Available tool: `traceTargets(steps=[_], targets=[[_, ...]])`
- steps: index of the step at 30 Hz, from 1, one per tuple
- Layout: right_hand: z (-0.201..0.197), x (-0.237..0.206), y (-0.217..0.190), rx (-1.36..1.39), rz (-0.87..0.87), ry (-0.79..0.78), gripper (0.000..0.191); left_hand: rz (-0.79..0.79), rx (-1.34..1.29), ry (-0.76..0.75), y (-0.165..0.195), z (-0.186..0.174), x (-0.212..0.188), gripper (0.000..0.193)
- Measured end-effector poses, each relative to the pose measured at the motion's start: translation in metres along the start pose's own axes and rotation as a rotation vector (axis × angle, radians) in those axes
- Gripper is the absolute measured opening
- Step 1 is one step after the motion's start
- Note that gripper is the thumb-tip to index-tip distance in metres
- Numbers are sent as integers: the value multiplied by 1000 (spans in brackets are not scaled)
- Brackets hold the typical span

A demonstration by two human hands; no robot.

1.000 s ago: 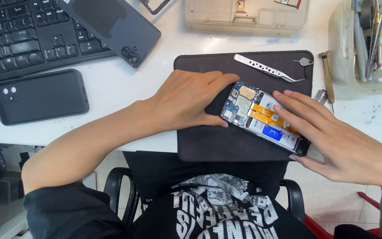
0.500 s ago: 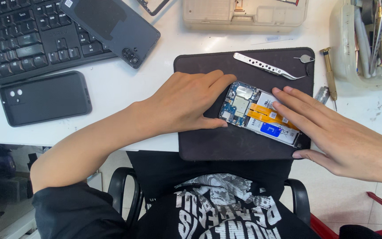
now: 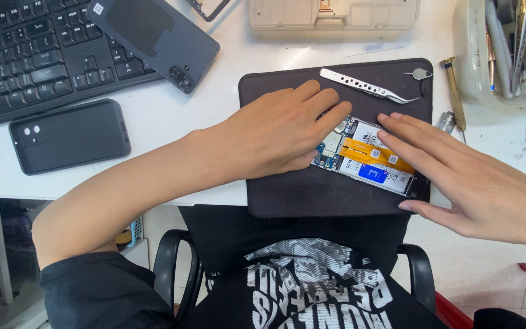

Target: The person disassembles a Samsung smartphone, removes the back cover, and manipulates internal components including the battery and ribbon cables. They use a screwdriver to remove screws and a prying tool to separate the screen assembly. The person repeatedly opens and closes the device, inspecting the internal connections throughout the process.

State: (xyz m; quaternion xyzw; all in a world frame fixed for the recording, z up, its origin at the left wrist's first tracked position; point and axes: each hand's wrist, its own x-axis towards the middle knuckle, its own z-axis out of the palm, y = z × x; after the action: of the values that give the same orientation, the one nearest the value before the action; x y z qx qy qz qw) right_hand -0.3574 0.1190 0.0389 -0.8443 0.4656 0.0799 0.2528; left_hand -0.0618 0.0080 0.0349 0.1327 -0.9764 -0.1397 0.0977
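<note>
- We press our left hand (image 3: 275, 137) and right hand (image 3: 458, 176), both flat and holding nothing, on the open phone (image 3: 366, 161), which lies on the dark mat (image 3: 287, 189).
- The fitting step seems in hand; next we likely need a gentle, even push.

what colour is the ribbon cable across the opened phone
Orange-yellow: the ribbon cable runs across the opened phone, clearest in the head view.

left hand (image 3: 275, 137) flat on opened phone (image 3: 369, 159) | right hand (image 3: 470, 176) flat on it | dark mat (image 3: 287, 195) beneath
</note>
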Motion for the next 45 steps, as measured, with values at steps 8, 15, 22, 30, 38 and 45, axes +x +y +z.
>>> traceTargets(steps=[8, 15, 22, 30, 38, 45], targets=[[-8, 1, -9, -4, -18, 123, 93, 102, 342, -92, 19, -14, 7, 70], [-17, 20, -25, 103, -102, 306, 81, 115, 353, -18, 16, -18, 8, 65], [-21, 34, -39, 198, -25, 349, 80, 34, 169, -142, 10, -18, 12, 75], [-10, 48, -54, 41, -133, 518, 80, 55, 75, -19, 10, -14, 11, 81], [-7, 60, -53, -32, -116, 470, 70, 42, 141, -38, 14, -11, 8, 83], [-6, 68, -38, 67, -104, 418, 89, -10, -4, -15, 10, -6, 0, 88]])
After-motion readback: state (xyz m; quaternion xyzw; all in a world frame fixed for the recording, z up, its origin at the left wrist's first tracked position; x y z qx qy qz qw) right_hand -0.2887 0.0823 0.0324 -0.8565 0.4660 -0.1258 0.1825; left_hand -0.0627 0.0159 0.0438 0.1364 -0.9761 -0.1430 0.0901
